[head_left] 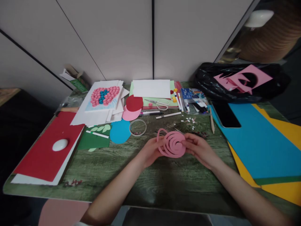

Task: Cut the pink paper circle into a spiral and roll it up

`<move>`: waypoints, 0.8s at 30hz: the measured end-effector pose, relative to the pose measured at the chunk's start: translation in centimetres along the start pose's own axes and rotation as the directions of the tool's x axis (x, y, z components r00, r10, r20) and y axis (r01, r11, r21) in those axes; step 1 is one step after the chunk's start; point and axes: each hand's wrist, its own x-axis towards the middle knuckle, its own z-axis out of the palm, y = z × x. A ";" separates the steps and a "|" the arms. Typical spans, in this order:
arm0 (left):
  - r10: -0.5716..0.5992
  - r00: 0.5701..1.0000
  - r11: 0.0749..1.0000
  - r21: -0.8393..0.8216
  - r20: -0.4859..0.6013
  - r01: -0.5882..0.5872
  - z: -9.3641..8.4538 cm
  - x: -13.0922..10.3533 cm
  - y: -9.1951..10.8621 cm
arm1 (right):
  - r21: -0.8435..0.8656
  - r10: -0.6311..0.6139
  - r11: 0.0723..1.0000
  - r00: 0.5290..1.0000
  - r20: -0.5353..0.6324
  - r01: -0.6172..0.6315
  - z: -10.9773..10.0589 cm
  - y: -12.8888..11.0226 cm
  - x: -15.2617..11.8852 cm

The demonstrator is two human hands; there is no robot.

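Note:
Between my two hands a pink paper spiral is held a little above the front middle of the table. My left hand pinches its left side, where the outer strip loops up and away from the coil. The fingertips of my right hand close on the right side of the spiral, near its centre. Behind the hands lie a round metal ring and a scatter of small paper scraps. Flat paper circles in blue, pink and red overlap to the left.
Scissors, pens and a pencil lie behind. Left are red paper, a white oval object and a heart picture. Right are a phone, blue sheets and a black bag with pink offcuts.

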 end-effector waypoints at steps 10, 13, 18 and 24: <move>0.220 0.974 0.765 0.628 -0.046 -0.143 0.3 -0.6 -0.2 | -0.399 -0.221 0.894 0.975 0.008 0.206 0.3 0.1 -0.1; 0.223 0.975 0.647 0.749 -0.006 -0.144 0.5 -0.9 0.1 | -0.480 -0.319 0.832 0.948 -0.004 0.278 0.1 0.0 -0.4; 0.043 0.994 0.726 0.680 0.101 -0.101 0.7 -1.5 0.2 | -0.368 -0.462 0.836 0.884 -0.067 0.408 -0.7 0.4 0.0; -0.100 0.976 0.952 0.305 0.192 0.037 0.5 -1.8 0.5 | 0.034 -0.196 0.981 0.967 0.162 0.193 -0.4 0.9 0.6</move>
